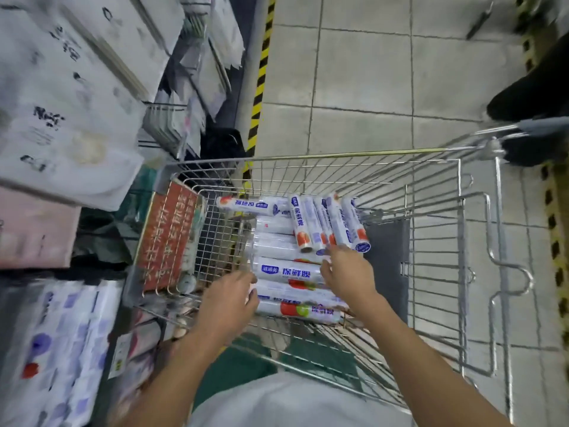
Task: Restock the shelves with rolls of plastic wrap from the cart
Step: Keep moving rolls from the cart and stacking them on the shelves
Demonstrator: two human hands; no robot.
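A wire shopping cart (460, 241) stands in front of me and holds several white rolls of plastic wrap (288, 272) with blue print and red marks. Some rolls lie flat in a stack; others lean upright (331, 223) against the far side. My left hand (229, 300) reaches into the cart and touches the left ends of the stacked rolls. My right hand (346, 272) rests on the right part of the same stack, fingers spread near the leaning rolls. Neither hand has lifted a roll.
Shelves (67, 97) with white packaged goods rise at the left; more packs (61, 349) sit lower left. A red sign (167, 238) hangs on the cart's left end. Yellow-black floor tape (260, 84) runs along the shelf base. Another person's dark shoe (529, 97) stands beyond the cart handle.
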